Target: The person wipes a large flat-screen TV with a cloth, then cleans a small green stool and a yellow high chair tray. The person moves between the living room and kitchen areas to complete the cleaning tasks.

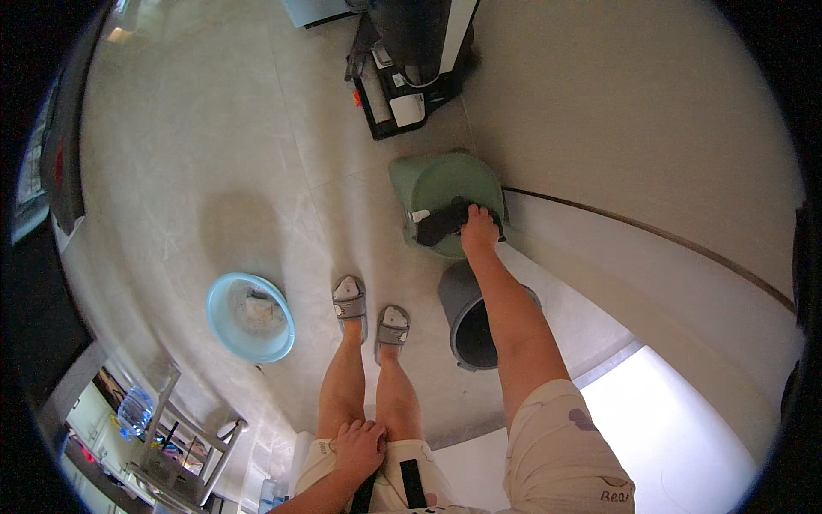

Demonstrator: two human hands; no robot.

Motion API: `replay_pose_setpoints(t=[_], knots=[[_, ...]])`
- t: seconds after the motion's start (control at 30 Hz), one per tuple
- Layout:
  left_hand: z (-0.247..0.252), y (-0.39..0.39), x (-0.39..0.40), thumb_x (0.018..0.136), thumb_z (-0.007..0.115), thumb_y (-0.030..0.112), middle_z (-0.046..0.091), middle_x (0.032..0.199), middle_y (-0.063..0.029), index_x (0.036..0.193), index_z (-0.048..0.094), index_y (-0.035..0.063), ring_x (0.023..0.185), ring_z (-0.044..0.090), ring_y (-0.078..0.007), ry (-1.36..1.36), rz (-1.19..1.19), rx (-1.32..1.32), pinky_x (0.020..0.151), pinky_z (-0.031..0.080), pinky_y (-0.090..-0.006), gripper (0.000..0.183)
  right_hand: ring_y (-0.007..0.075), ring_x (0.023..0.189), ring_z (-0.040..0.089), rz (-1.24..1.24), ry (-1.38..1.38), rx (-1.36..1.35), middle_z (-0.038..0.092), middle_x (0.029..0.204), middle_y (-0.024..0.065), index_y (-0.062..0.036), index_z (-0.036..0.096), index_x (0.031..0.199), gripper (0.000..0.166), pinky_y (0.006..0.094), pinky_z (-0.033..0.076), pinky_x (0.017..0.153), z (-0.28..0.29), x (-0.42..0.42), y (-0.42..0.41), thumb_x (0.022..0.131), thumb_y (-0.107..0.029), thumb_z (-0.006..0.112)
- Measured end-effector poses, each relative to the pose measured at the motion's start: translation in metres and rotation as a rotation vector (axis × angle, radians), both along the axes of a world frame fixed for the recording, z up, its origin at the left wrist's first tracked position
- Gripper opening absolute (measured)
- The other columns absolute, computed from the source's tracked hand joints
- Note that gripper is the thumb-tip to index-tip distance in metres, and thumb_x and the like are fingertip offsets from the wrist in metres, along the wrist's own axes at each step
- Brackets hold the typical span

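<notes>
My right hand (480, 231) reaches out to a dark, crumpled cloth-like item (440, 225) on the round top of a green plastic container or stool (453, 177). Its fingers are curled onto the dark item, and a small white piece (420, 216) shows at the item's left. Below my right forearm stands a dark grey bucket-like bin (456, 299), its mouth partly hidden by the arm. My left hand (361, 444) rests on my knees near the hem of my shorts, holding nothing.
A light blue basin (215, 321) with sudsy water and a pale object (259, 308) in it sits on the tiled floor to the left. A floor-washer (411, 64) stands on its base ahead. A wall (642, 128) runs along the right; a metal-framed chair or rack (215, 456) is lower left.
</notes>
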State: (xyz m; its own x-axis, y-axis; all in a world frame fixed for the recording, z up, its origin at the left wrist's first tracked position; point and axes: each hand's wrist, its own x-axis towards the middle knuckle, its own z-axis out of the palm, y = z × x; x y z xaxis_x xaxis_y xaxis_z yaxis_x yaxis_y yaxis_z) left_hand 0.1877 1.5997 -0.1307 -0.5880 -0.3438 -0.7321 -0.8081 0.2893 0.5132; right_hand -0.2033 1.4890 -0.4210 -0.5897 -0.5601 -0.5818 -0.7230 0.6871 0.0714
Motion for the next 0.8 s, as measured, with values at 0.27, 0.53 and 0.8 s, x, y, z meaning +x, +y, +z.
replay_pose_setpoints(t=[0.27, 0.53, 0.8], knots=[[0.004, -0.004, -0.006, 0.075, 0.057, 0.015, 0.060, 0.083, -0.0056, 0.086, 0.060, 0.0110, 0.084, 0.055, -0.0242, 0.027, -0.026, -0.085, 0.074, 0.038, -0.0394, 0.012, 0.0305, 0.100, 0.053, -0.011, 0.023, -0.363, 0.051, 0.112, 0.0107, -0.0078, 0.061, 0.094, 0.027, 0.0445, 0.042, 0.085, 0.062, 0.042, 0.012, 0.077, -0.027, 0.067], [0.007, 0.012, 0.014, 0.074, 0.057, 0.013, 0.062, 0.082, -0.0065, 0.084, 0.062, 0.0108, 0.081, 0.058, -0.0264, 0.075, 0.028, -0.111, 0.074, 0.041, -0.0400, 0.011, 0.0374, 0.090, 0.057, -0.916, -0.931, -0.429, 0.061, 0.098, 0.0193, 0.0004, 0.060, 0.095, 0.045, 0.0407, 0.045, 0.079, 0.205, 0.121, 0.038, 0.086, -0.044, 0.055], [0.034, 0.040, 0.056, 0.078, 0.049, -0.003, 0.059, 0.070, -0.0070, 0.077, 0.061, 0.0046, 0.065, 0.056, -0.0183, 0.225, 0.688, 0.164, 0.060, 0.044, -0.0307, 0.015, 0.0340, 0.098, 0.056, -0.755, -1.184, -0.218, 0.060, 0.103, 0.0211, 0.0011, 0.055, 0.110, 0.038, 0.0397, 0.045, 0.083, 0.337, 0.203, 0.128, 0.088, -0.029, 0.048]])
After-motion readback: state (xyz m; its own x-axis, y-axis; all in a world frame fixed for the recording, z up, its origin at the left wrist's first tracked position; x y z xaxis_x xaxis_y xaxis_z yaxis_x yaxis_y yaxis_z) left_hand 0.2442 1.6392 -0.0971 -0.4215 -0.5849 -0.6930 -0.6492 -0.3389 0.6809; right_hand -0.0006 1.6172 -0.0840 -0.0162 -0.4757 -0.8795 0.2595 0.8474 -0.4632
